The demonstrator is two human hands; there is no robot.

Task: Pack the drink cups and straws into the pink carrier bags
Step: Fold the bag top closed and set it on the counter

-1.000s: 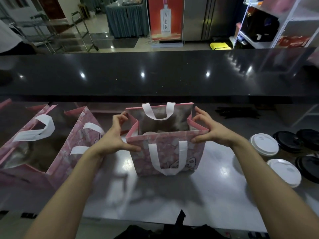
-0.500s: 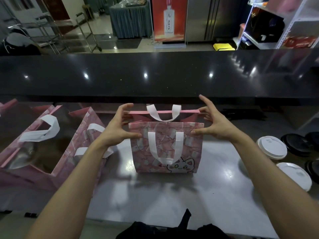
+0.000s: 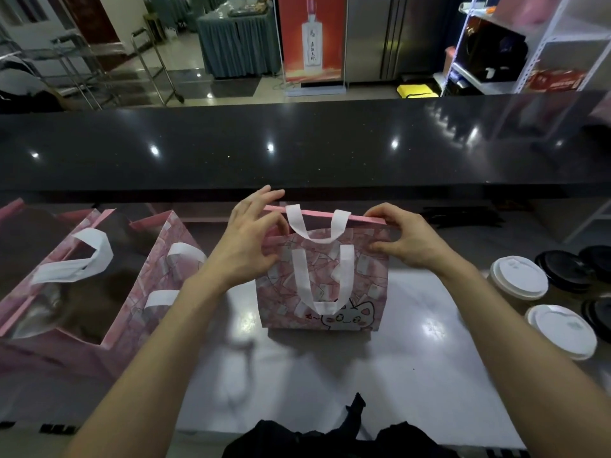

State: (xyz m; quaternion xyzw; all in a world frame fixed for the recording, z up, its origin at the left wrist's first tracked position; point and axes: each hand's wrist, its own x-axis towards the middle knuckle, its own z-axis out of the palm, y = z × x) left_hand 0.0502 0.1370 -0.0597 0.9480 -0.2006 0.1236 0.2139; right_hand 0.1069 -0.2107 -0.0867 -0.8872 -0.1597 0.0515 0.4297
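Three pink bags show in the frame: one upright at the centre (image 3: pixel 322 285) and two open ones at the left, the nearer (image 3: pixel 158 279) beside the far-left one (image 3: pixel 39 282). At the right edge stand two cups with white lids, one (image 3: pixel 518 277) above the other (image 3: pixel 562 330), and at least three with black lids (image 3: pixel 558 267); more may be cut off by the frame edge.

The centre bag stands on the pale grey counter (image 3: pixel 413 358), pressed nearly flat, its front printed with pale cards and a cartoon cat at the lower right. Two white loop handles hang on it, one from each rim.

The left hand (image 3: pixel 246 241) pinches the bag's upper left corner between thumb and fingers. The right hand (image 3: pixel 405 239) pinches the upper right corner, fingers curled over the pink back rim.

A dark pile, perhaps straws (image 3: pixel 463 219), lies at the right under the black upper counter (image 3: pixel 297 150).
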